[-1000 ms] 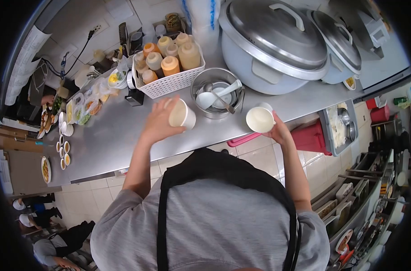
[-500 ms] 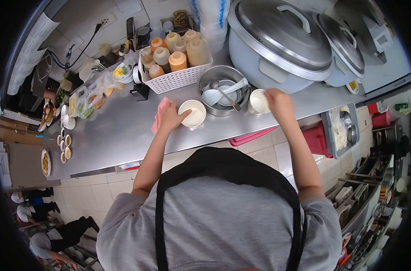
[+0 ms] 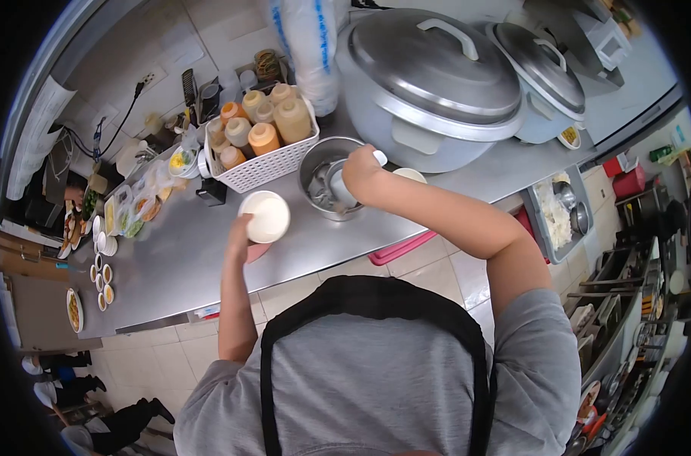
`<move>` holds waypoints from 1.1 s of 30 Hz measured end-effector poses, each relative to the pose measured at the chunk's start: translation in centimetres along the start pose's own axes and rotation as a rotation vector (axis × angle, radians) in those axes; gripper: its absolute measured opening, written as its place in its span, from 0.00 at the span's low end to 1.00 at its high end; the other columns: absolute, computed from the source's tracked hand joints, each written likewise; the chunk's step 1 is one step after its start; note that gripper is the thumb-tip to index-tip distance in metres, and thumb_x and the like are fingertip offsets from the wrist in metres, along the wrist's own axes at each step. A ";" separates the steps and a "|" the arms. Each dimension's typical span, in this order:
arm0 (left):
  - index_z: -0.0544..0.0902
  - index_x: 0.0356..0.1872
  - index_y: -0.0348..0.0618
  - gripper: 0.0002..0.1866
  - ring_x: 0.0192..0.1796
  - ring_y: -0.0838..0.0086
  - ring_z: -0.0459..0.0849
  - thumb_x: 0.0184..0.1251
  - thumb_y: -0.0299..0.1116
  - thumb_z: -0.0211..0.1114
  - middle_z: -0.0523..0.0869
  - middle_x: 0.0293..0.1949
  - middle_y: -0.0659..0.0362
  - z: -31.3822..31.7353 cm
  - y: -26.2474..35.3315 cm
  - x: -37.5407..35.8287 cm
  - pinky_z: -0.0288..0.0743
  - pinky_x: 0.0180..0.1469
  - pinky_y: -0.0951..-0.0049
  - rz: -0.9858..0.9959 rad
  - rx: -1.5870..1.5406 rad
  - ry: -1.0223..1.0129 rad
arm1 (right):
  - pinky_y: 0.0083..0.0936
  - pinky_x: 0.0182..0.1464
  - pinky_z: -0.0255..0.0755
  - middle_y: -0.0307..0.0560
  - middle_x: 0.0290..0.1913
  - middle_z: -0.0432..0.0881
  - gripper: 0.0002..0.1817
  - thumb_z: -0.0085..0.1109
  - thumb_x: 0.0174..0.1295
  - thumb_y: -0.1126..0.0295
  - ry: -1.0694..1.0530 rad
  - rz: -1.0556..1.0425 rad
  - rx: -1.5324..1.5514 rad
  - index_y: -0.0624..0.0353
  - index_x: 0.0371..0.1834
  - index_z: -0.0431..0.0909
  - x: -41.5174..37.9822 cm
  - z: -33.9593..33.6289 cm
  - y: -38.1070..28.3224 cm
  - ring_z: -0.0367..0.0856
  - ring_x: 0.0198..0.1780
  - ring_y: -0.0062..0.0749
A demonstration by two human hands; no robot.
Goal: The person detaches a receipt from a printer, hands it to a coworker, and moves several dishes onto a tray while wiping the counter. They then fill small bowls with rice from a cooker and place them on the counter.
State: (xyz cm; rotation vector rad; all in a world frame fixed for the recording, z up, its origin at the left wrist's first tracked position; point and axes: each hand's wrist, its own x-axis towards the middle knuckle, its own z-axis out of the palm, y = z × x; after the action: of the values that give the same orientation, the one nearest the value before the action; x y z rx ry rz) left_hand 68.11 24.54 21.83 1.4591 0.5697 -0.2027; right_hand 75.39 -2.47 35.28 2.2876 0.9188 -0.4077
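Observation:
My left hand [image 3: 238, 237] grips a round white bowl [image 3: 266, 216] by its near left side, above the steel counter. A pink cloth [image 3: 256, 251] shows under that hand and bowl. Over the steel pot [image 3: 306, 163], my right hand [image 3: 361, 176] is closed round the handle of a white rice paddle [image 3: 379, 157]; its blade is down in the pot. Inside the pot is also some metal utensil, partly covered by the hand. Just behind my right forearm stands a white cup [image 3: 410, 175], mostly hidden.
Behind the pot are a white basket [image 3: 266, 171] of squeeze bottles and a large lidded rice cooker [image 3: 429, 83], with a second cooker [image 3: 539, 76] farther right. Small sauce cups [image 3: 102, 281] and bagged food line the left. A grey tub [image 3: 554, 213] sits lower right.
My right hand has let go of the cup, moved left to the pot and taken the rice paddle. My left hand has left the cloth and lifted the bowl, tilting it.

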 end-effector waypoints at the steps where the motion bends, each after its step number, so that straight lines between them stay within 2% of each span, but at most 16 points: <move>1: 0.64 0.55 0.37 0.24 0.47 0.64 0.76 0.60 0.40 0.49 0.75 0.46 0.52 -0.6 0.4 0.0 0.72 0.47 0.60 0.032 -0.105 -0.001 | 0.33 0.40 0.70 0.41 0.40 0.80 0.14 0.61 0.44 0.65 0.013 0.006 -0.029 0.53 0.37 0.80 -1.2 -0.9 0.5 0.77 0.45 0.34; 4: 0.65 0.55 0.40 0.23 0.50 0.63 0.76 0.60 0.40 0.49 0.74 0.50 0.51 0.0 3.5 -2.0 0.72 0.47 0.58 0.213 -0.386 -0.056 | 0.33 0.37 0.70 0.40 0.38 0.80 0.13 0.60 0.45 0.65 0.145 0.088 -0.045 0.52 0.36 0.80 -1.5 0.2 2.1 0.78 0.43 0.33; 6: 0.65 0.55 0.41 0.23 0.51 0.63 0.75 0.60 0.40 0.50 0.74 0.51 0.51 2.5 6.9 -4.8 0.72 0.47 0.56 0.273 -0.523 -0.082 | 0.30 0.34 0.71 0.40 0.34 0.80 0.09 0.58 0.45 0.67 0.422 0.090 -0.066 0.52 0.31 0.80 -3.0 1.7 3.5 0.79 0.38 0.32; 8: 0.65 0.55 0.41 0.23 0.52 0.61 0.74 0.59 0.39 0.51 0.74 0.51 0.52 5.7 9.2 -6.7 0.72 0.47 0.54 0.404 -0.578 -0.032 | 0.27 0.31 0.72 0.41 0.31 0.80 0.04 0.56 0.44 0.69 0.623 0.141 0.140 0.53 0.25 0.78 -4.8 3.6 5.1 0.79 0.34 0.32; 10: 0.64 0.56 0.41 0.24 0.52 0.60 0.73 0.59 0.39 0.52 0.73 0.51 0.52 8.6 10.4 -7.5 0.72 0.47 0.52 0.484 -0.638 -0.109 | 0.25 0.28 0.71 0.43 0.29 0.79 0.04 0.54 0.43 0.70 0.779 0.077 0.235 0.54 0.24 0.76 -7.6 5.8 8.3 0.79 0.32 0.32; 11: 0.63 0.56 0.38 0.25 0.53 0.57 0.71 0.58 0.38 0.53 0.71 0.53 0.50 10.3 10.9 -7.8 0.70 0.51 0.51 0.537 -0.661 -0.184 | 0.26 0.28 0.71 0.45 0.27 0.78 0.09 0.53 0.43 0.70 0.901 0.080 0.241 0.57 0.30 0.75 -10.3 6.7 10.4 0.79 0.31 0.33; 12: 0.63 0.56 0.38 0.25 0.53 0.57 0.71 0.58 0.38 0.53 0.71 0.53 0.50 12.5 11.5 -8.5 0.70 0.51 0.51 0.541 -0.662 -0.200 | 0.26 0.28 0.71 0.45 0.27 0.78 0.09 0.53 0.43 0.70 0.902 0.094 0.234 0.57 0.30 0.75 -12.4 8.1 12.6 0.79 0.31 0.33; 14: 0.61 0.57 0.36 0.27 0.56 0.54 0.67 0.58 0.37 0.53 0.67 0.56 0.48 16.8 12.5 -9.8 0.66 0.55 0.50 0.597 -0.744 -0.280 | 0.28 0.29 0.72 0.47 0.29 0.77 0.11 0.51 0.45 0.71 1.152 0.139 0.270 0.57 0.34 0.75 -16.2 11.3 17.2 0.79 0.31 0.35; 15: 0.59 0.58 0.35 0.28 0.58 0.52 0.63 0.57 0.36 0.54 0.64 0.58 0.47 18.4 12.9 -9.9 0.59 0.60 0.49 0.572 -0.801 -0.343 | 0.30 0.32 0.73 0.47 0.30 0.76 0.12 0.49 0.47 0.72 1.093 0.186 0.267 0.55 0.37 0.75 -18.6 12.8 19.8 0.79 0.31 0.37; 18: 0.59 0.58 0.35 0.29 0.59 0.51 0.62 0.57 0.36 0.54 0.63 0.59 0.47 22.9 13.9 -11.0 0.56 0.62 0.48 0.613 -0.823 -0.386 | 0.32 0.34 0.73 0.48 0.30 0.75 0.16 0.50 0.44 0.76 1.212 0.299 0.398 0.54 0.40 0.75 -21.8 19.4 28.4 0.78 0.31 0.43; 20: 0.59 0.58 0.35 0.29 0.59 0.52 0.62 0.57 0.36 0.54 0.63 0.58 0.47 24.6 14.1 -11.2 0.54 0.63 0.49 0.650 -0.826 -0.391 | 0.33 0.34 0.73 0.49 0.31 0.78 0.16 0.54 0.41 0.75 1.221 0.506 0.445 0.52 0.38 0.76 -22.2 23.8 34.2 0.78 0.32 0.42; 21: 0.59 0.58 0.35 0.28 0.60 0.52 0.62 0.58 0.36 0.54 0.63 0.58 0.47 25.4 14.0 -11.5 0.53 0.63 0.48 0.681 -0.822 -0.355 | 0.37 0.37 0.72 0.50 0.31 0.78 0.09 0.47 0.48 0.74 1.084 0.634 0.566 0.55 0.32 0.76 -23.4 24.6 36.6 0.78 0.35 0.45; 23: 0.60 0.58 0.36 0.27 0.60 0.53 0.61 0.60 0.37 0.53 0.63 0.58 0.46 26.3 13.4 -12.1 0.52 0.64 0.51 0.704 -0.829 -0.310 | 0.36 0.38 0.72 0.49 0.33 0.79 0.09 0.48 0.47 0.73 0.838 0.861 0.546 0.54 0.30 0.77 -23.6 26.7 42.2 0.78 0.36 0.45; 28: 0.60 0.59 0.37 0.27 0.61 0.55 0.61 0.62 0.39 0.52 0.63 0.58 0.44 27.0 12.9 -13.2 0.52 0.65 0.56 0.730 -0.857 -0.264 | 0.36 0.40 0.72 0.51 0.36 0.79 0.11 0.47 0.47 0.74 1.062 0.902 0.434 0.55 0.34 0.78 -19.9 32.0 54.0 0.79 0.36 0.46; 32: 0.60 0.58 0.37 0.27 0.61 0.56 0.61 0.60 0.39 0.54 0.63 0.57 0.45 27.4 12.6 -11.3 0.51 0.65 0.56 0.723 -0.936 -0.162 | 0.37 0.43 0.71 0.54 0.37 0.77 0.13 0.46 0.49 0.75 1.087 0.934 0.470 0.60 0.37 0.75 -16.2 33.1 59.6 0.77 0.39 0.49; 33: 0.60 0.58 0.37 0.28 0.61 0.57 0.61 0.60 0.39 0.55 0.64 0.56 0.46 28.1 12.4 -10.5 0.52 0.65 0.56 0.717 -0.985 -0.134 | 0.38 0.44 0.71 0.55 0.38 0.77 0.12 0.47 0.50 0.73 1.014 0.916 0.484 0.61 0.38 0.75 -15.4 33.1 60.8 0.77 0.42 0.48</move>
State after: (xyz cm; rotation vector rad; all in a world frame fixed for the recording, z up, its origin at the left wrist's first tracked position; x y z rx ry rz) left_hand 71.71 -3.36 37.99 0.5978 -0.0273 0.4909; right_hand 105.67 -65.96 44.74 3.0509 0.0311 1.1118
